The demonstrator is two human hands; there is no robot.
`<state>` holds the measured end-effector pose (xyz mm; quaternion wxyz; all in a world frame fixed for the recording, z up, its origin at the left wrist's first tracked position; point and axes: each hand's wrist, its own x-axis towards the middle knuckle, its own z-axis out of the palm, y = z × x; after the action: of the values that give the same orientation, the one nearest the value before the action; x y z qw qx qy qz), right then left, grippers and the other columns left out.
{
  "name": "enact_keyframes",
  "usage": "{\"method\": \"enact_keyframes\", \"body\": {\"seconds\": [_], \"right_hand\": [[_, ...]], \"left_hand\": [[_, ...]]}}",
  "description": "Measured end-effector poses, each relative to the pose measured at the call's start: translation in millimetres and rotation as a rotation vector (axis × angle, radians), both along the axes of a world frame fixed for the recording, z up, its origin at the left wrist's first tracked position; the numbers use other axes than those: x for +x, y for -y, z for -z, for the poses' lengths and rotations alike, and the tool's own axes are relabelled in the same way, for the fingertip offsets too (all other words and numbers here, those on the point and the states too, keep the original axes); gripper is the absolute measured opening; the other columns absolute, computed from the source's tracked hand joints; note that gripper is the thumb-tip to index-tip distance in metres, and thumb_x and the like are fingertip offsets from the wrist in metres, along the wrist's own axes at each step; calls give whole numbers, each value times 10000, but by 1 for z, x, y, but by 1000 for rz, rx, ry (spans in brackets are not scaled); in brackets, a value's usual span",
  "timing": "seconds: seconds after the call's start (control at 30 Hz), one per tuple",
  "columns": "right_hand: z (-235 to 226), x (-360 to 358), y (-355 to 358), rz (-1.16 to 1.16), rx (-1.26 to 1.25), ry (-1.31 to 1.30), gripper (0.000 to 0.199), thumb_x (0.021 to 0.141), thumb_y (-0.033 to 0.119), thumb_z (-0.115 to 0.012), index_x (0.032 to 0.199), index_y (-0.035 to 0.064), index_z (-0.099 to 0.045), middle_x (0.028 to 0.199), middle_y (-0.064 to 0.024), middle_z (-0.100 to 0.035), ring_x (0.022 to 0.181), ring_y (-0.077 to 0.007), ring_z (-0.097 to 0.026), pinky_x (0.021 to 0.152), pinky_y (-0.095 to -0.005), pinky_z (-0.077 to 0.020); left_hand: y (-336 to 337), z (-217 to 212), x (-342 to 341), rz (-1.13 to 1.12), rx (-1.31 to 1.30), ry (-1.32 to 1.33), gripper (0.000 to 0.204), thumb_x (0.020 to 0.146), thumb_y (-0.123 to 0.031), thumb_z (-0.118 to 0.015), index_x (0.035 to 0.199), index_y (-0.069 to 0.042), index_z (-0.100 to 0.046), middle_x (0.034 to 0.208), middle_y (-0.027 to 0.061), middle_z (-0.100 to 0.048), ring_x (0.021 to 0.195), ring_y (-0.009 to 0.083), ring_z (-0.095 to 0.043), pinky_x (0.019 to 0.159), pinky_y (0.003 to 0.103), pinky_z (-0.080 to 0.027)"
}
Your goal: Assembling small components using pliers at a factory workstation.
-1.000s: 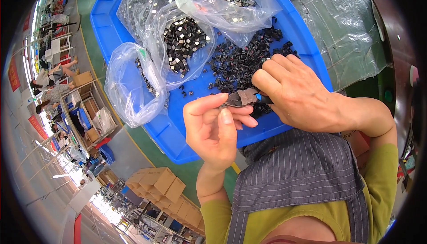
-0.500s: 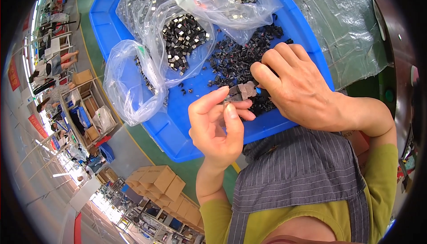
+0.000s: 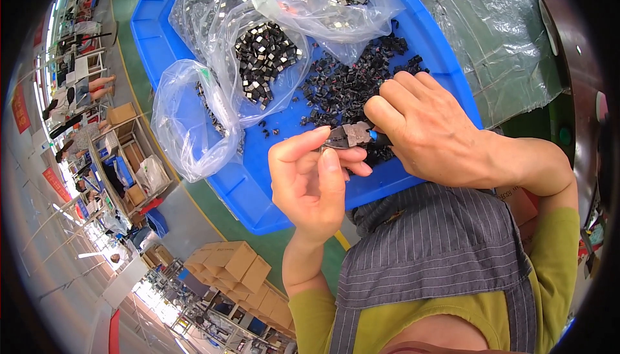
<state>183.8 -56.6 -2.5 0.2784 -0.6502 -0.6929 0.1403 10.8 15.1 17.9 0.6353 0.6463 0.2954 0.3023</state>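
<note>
Over the blue plastic tray (image 3: 413,183), I see my right hand (image 3: 433,131) clenched on small blue-handled cutters (image 3: 352,135), mid-trim. Left hand (image 3: 310,183) fingers (image 3: 303,144) pinch a tiny part I can't make out; next cut needs steady alignment, I'd judge.

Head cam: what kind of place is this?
Likely a factory assembly floor. A blue tray holds clear bags of small metal parts and a heap of black parts; the right hand works small pliers against the left hand. Stacked cartons sit below.

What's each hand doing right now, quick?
Left hand: fingers pinched on a small part at the pliers' tip; the part is too small to identify.
Right hand: closed around the pliers.
</note>
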Motion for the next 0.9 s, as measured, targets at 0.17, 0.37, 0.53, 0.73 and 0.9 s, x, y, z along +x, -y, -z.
{"method": "enact_keyframes", "body": {"seconds": [0.17,0.37,0.53,0.73,0.9], "right_hand": [[-1,2,1,-56,-60,-146,189,720,53,-585,879,43,-486,796,-109,-531,771,-282,-547,665,-387,-412],[2,1,-1,-35,-23,-167,194,714,48,-589,879,50,-487,811,-101,-527,783,-276,-539,678,-382,-413],[4,-1,-2,38,25,-22,187,712,75,-585,878,58,-501,821,-90,-509,797,-261,-510,696,-370,-396],[3,-2,-3,86,73,51,171,712,90,-579,869,64,-516,810,-81,-496,800,-246,-504,693,-360,-388],[1,0,-2,74,28,65,166,713,98,-583,862,70,-515,797,-76,-495,790,-243,-508,691,-359,-389]], "left_hand": [[-3,-2,-1,21,-6,-14,232,945,0,-450,1169,19,-392,867,205,-660,699,213,-674,605,258,-540],[-5,-4,-1,31,-69,3,243,956,-27,-451,1184,24,-383,889,201,-666,718,212,-681,587,235,-516],[0,-5,3,-15,-25,-86,276,944,-5,-453,1209,34,-384,878,203,-664,729,210,-681,617,253,-528],[3,0,5,-38,85,-124,317,927,23,-463,1232,54,-383,863,204,-660,739,217,-680,665,296,-552],[3,0,4,-6,158,-157,316,927,22,-463,1228,64,-379,870,209,-659,744,221,-681,676,305,-557]]}}
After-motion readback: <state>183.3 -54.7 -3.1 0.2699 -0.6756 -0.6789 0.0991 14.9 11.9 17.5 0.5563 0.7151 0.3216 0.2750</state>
